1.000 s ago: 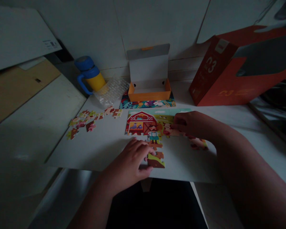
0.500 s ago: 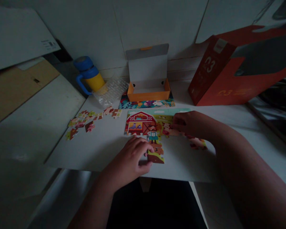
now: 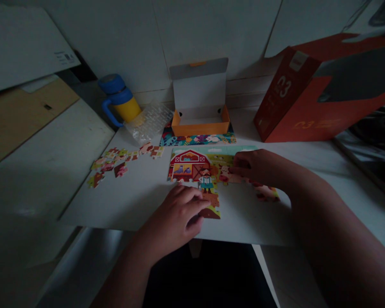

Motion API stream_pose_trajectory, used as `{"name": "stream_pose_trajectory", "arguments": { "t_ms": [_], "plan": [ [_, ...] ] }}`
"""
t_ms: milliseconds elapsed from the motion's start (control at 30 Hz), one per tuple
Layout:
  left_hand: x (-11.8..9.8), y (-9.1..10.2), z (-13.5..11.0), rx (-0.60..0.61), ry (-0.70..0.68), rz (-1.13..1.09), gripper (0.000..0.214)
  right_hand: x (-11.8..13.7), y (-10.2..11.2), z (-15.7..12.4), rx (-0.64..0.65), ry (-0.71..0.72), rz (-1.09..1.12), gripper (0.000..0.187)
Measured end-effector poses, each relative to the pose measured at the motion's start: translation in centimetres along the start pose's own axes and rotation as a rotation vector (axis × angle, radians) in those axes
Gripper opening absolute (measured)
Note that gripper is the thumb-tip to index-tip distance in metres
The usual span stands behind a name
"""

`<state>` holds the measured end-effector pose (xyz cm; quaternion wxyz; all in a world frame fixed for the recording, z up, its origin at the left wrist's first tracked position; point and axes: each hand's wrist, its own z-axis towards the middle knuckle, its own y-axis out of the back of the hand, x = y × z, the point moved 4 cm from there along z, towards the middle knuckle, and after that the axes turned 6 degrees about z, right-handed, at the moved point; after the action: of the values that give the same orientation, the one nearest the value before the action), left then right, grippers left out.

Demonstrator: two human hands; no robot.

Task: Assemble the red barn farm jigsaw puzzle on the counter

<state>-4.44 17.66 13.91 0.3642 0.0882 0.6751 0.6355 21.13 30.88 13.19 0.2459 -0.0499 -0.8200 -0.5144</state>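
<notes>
A partly joined farm jigsaw [image 3: 195, 167] with a red barn lies on the white table [image 3: 131, 196]. My left hand [image 3: 176, 220] rests palm down at its lower edge, fingers curled over a brown and green piece [image 3: 211, 210] and pressing it against the joined part. Further right, my right hand [image 3: 256, 167] lies on the puzzle with fingers bent, pressing the pieces beside the farmer figure. Whether either hand grips a piece is hidden by the fingers.
Several loose pieces [image 3: 115, 160] lie scattered to the left. Behind stand an open orange box [image 3: 200, 122], a patterned card [image 3: 199, 139], a clear plastic bag [image 3: 150, 122], a blue and yellow cup [image 3: 120, 100] and a big red box [image 3: 308, 98].
My left hand has slid the brown and green piece up against the joined puzzle and now covers more of it. The right hand has stayed put.
</notes>
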Motion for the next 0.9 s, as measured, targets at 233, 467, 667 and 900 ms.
{"name": "stream_pose_trajectory", "arguments": {
  "t_ms": [233,467,667,900],
  "plan": [
    [-0.9,-0.1,0.0,0.001,-0.016,0.054,0.043,0.2,0.1,0.0,-0.006,-0.005,-0.003,0.021],
    [-2.2,-0.7,-0.8,-0.031,0.039,0.109,0.039,-0.6,-0.3,0.5,-0.035,0.077,-0.013,0.028],
    [1.1,0.6,-2.8,-0.1,0.103,0.121,0.03,-0.4,-0.2,0.6,-0.029,0.086,-0.022,0.033],
    [12.2,4.9,-8.1,-0.347,0.397,0.382,0.034,-0.8,-0.4,0.9,-0.063,0.109,-0.045,0.028]
  ]
}}
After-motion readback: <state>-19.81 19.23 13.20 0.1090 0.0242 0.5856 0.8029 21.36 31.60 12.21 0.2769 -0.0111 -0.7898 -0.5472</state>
